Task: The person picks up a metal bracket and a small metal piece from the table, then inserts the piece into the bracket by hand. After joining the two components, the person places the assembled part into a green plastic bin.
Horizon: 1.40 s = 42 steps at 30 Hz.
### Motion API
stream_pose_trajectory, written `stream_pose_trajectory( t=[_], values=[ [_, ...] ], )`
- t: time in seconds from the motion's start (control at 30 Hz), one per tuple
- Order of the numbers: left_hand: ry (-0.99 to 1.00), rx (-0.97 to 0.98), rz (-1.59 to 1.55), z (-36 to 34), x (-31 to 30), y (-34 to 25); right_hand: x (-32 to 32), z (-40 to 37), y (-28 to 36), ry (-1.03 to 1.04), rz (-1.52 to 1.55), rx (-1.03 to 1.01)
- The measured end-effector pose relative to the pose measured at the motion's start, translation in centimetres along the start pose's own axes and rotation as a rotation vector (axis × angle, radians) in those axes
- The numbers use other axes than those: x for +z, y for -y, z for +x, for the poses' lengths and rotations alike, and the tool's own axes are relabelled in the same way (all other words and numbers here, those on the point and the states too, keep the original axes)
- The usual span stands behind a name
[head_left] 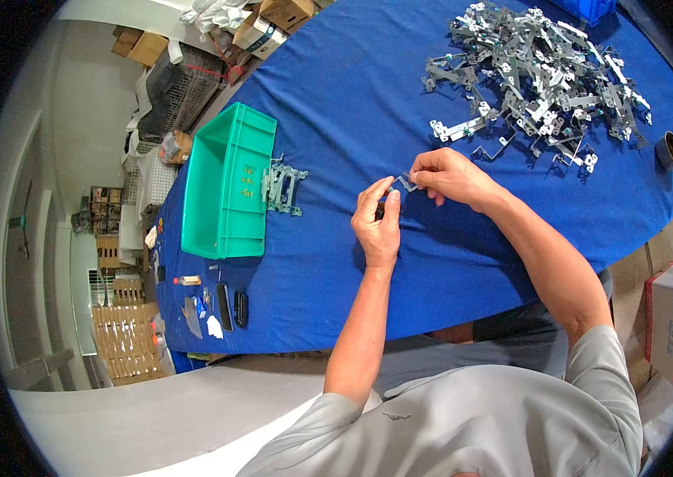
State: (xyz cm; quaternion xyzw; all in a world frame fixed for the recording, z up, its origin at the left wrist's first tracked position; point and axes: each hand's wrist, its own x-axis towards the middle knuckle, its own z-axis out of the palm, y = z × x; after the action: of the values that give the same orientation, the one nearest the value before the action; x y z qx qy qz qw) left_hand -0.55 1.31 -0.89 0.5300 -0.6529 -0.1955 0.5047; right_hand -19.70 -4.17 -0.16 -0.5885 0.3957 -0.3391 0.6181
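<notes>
1. The right hand (449, 176) has a closed grip, pinching a small metal bracket (406, 183) just above the blue worktop (336, 119).
2. The left hand (376, 226) pinches its other end.
3. A bracket pile (535, 71) lies beyond; a green bin (225, 187) sits well apart to the left.

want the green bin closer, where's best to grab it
Probably grip the rim of the green bin at the short end nearest the edge of the table, coming from that end. It is open-topped, so the rim can be hooked from above, and the brackets against its long side stay clear.
</notes>
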Motion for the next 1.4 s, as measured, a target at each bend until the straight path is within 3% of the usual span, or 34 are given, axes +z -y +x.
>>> stream_pose_trajectory(
  t=[0.17,0.27,0.37,0.57,1.27,1.37,1.4],
  values=[
    [0.046,0.001,0.029,0.0,0.0,0.0,0.3,0.4,-0.7,-0.177,-0.129,-0.122],
    [0.027,-0.262,-0.073,-0.4,0.0,0.3,0.4,-0.1,0.4,-0.247,-0.042,-0.119],
    [-0.099,-0.335,-0.165,-0.1,0.4,0.3,0.8,-0.3,0.9,-0.191,-0.03,-0.15],
    [-0.098,-0.335,-0.152,0.0,0.5,0.1,0.9,-0.4,0.6,-0.11,-0.222,-0.275],
    [-0.073,-0.345,-0.087,-0.2,0.3,0.2,0.9,-0.7,0.6,-0.149,-0.348,-0.307],
    [-0.12,0.041,0.138,0.2,0.4,0.1,1.1,-0.6,0.2,-0.221,-0.448,-0.319],
    [-0.113,0.01,0.121,0.1,0.4,-0.1,1.1,-0.6,0.1,-0.214,-0.444,-0.315]
  ],
)
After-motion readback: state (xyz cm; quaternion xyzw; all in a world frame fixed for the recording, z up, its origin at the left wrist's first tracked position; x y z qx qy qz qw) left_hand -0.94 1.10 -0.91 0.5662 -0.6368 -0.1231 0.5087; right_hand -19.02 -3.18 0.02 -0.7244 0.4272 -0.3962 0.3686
